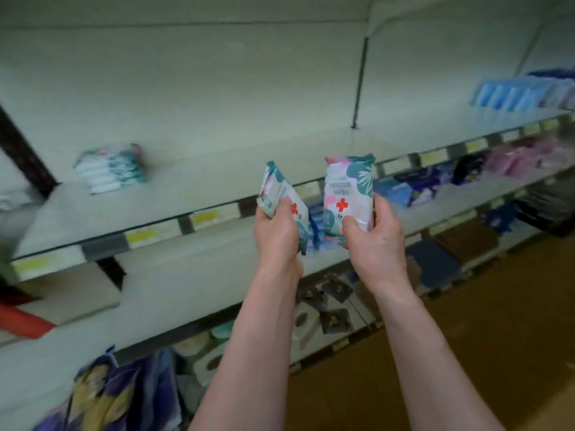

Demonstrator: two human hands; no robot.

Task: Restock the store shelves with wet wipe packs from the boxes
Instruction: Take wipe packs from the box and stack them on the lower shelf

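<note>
Gripping a wet wipe pack (281, 194) in the left hand (275, 225) and a second pack (348, 188) in the right hand (373, 241), long axes pointing toward 12 o'clock, stacked packs (112, 168) lying on the shelf (217, 178) at 10 o'clock, nearer the left hand.

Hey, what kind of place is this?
Probably a shop aisle: long tiered shelves, yellow price labels along their front edges, and blue packs lined up on the upper shelf at right.
</note>
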